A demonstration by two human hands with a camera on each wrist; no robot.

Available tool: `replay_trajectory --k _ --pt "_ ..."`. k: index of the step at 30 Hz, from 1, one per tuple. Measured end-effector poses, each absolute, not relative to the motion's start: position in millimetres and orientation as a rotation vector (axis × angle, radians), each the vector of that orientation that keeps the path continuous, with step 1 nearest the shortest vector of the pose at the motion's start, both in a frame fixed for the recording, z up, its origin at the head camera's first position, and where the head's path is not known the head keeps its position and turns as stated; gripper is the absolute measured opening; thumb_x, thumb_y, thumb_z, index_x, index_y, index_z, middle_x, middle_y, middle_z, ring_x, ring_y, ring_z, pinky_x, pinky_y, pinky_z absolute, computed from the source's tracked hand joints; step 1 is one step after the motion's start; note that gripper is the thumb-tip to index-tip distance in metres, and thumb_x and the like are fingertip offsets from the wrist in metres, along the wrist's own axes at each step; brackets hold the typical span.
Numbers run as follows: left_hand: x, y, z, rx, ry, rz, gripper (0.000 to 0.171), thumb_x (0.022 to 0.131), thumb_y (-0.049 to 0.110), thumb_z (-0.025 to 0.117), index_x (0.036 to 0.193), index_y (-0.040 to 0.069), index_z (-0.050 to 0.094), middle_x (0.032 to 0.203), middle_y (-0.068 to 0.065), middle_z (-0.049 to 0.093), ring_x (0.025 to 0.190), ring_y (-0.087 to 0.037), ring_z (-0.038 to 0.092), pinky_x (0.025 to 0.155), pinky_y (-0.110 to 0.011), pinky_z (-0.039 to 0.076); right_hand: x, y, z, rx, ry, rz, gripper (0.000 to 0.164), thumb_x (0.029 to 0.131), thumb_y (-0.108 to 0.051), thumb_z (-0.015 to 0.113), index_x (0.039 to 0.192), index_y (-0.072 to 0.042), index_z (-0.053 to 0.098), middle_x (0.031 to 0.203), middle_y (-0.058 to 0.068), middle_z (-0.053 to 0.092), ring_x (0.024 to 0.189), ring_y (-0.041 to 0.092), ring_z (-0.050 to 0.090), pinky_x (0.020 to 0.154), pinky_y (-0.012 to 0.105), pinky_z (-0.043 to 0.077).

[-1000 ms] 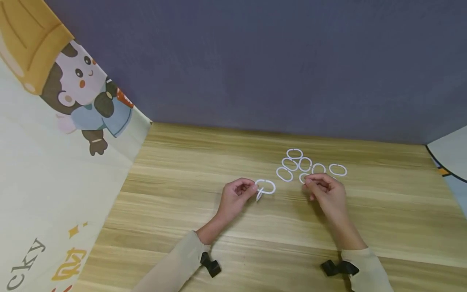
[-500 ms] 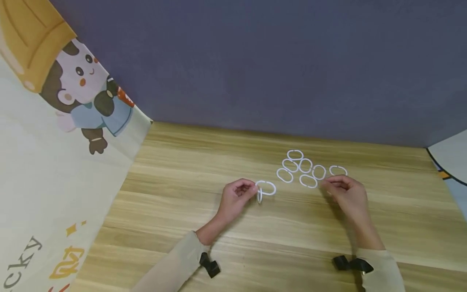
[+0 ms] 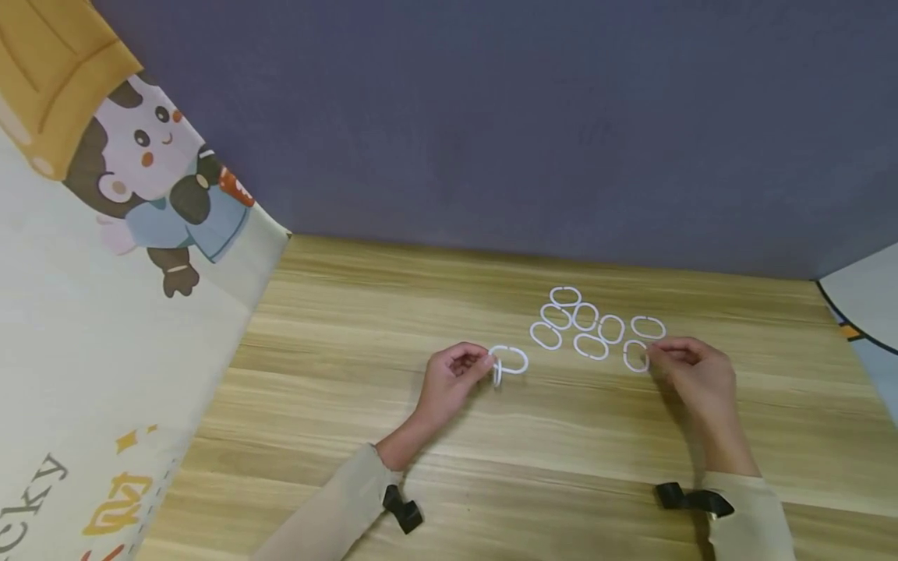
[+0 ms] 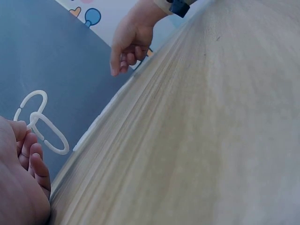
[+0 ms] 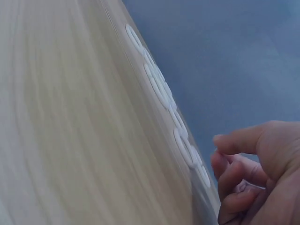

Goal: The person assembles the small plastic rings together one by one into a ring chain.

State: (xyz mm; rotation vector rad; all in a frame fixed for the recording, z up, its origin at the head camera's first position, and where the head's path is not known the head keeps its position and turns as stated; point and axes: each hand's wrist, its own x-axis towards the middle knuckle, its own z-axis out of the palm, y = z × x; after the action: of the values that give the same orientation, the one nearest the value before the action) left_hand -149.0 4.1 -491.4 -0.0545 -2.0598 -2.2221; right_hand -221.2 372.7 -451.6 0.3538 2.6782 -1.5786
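Between thumb and index finger my left hand [image 3: 452, 383] pinches a white plastic chain link [image 3: 517, 360]. A second white link [image 3: 498, 374] hangs from it, and the left wrist view shows the two links [image 4: 55, 136] looped through each other. My right hand [image 3: 698, 382] is over the right side of the table, fingertips right at the edge of an oval link [image 3: 635, 356] lying there. Its fingers are loosely curled, thumb and index tips close together, and no link shows between them in the right wrist view [image 5: 258, 173].
Several more loose white links [image 3: 592, 347] lie flat in a cluster on the wooden table [image 3: 393, 288], with another link [image 3: 648, 327] behind my right fingertips. A dark panel [image 3: 491, 140] rises at the back, and a cartoon-printed wall [image 3: 63, 296] stands left.
My right hand has moved rightward along the scattered links, uncovering the ones it had hidden. The left hand stays in place with its two links, the hanging one swinging slightly.
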Motion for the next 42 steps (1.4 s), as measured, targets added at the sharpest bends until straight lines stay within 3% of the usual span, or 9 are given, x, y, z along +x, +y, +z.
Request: replay_trajectory --k 1,6,13,16,22,32,42 --pt "-149 4 -492 -0.055 -2.057 -2.224 0.013 0.099 -0.002 0.077 0.105 -0.013 0.075 0.095 -0.025 0.076 0.077 -0.007 0.063 0.069 -0.018 0.053 -221 375 -452 0.35 2.702 -1.522 0.003 0.1 -0.015 0.082 0.1 -0.012 0.083 0.074 -0.024 0.068 0.065 -0.001 0.061 0.059 0.016 0.049" --pt "-150 4 -491 -0.058 -2.054 -2.224 0.012 0.1 -0.003 0.077 0.105 -0.013 0.075 0.096 -0.025 0.076 0.078 -0.007 0.063 0.07 -0.017 0.053 -221 385 -456 0.316 2.813 -1.201 0.037 0.101 -0.029 0.082 0.113 0.006 0.08 0.072 -0.024 0.066 0.069 -0.002 0.057 0.062 0.019 0.046" --pt "-150 5 -491 -0.052 -2.067 -2.207 0.012 0.1 -0.003 0.077 0.105 -0.013 0.075 0.093 -0.018 0.076 0.077 -0.006 0.062 0.069 -0.017 0.052 -223 394 -459 0.281 2.793 -1.115 0.047 0.099 -0.041 0.085 0.117 0.002 0.083 0.078 -0.027 0.071 0.077 -0.007 0.056 0.068 0.019 0.046" --pt "-150 4 -491 -0.036 -2.077 -2.202 0.012 0.1 -0.003 0.077 0.105 -0.013 0.075 0.091 -0.016 0.076 0.076 -0.006 0.062 0.069 -0.018 0.052 -224 393 -459 0.262 2.794 -1.096 0.048 0.098 -0.046 0.086 0.116 -0.002 0.085 0.08 -0.029 0.073 0.081 -0.011 0.056 0.072 0.017 0.046" --pt "-152 4 -492 -0.024 -2.072 -2.207 0.012 0.099 -0.002 0.078 0.105 -0.013 0.075 0.09 -0.016 0.075 0.076 -0.006 0.061 0.069 -0.018 0.051 -222 388 -460 0.259 2.826 -1.059 0.046 0.095 -0.044 0.088 0.112 -0.001 0.085 0.074 -0.026 0.072 0.075 -0.005 0.058 0.068 0.019 0.046" --pt "-153 5 -492 -0.012 -2.062 -2.219 0.013 0.1 -0.002 0.077 0.104 -0.014 0.075 0.09 -0.015 0.075 0.077 -0.006 0.062 0.07 -0.017 0.052 -222 385 -458 0.266 2.845 -0.958 0.043 0.099 -0.043 0.083 0.111 -0.002 0.086 0.077 -0.019 0.075 0.073 -0.002 0.057 0.068 0.022 0.045" --pt "-153 5 -493 0.001 -2.068 -2.23 0.014 0.1 -0.002 0.077 0.105 -0.014 0.074 0.092 -0.022 0.075 0.078 -0.006 0.063 0.072 -0.018 0.053 -221 383 -461 0.218 2.876 -0.977 0.035 0.101 -0.036 0.079 0.108 -0.002 0.086 0.076 -0.018 0.071 0.07 0.001 0.056 0.064 0.023 0.043"
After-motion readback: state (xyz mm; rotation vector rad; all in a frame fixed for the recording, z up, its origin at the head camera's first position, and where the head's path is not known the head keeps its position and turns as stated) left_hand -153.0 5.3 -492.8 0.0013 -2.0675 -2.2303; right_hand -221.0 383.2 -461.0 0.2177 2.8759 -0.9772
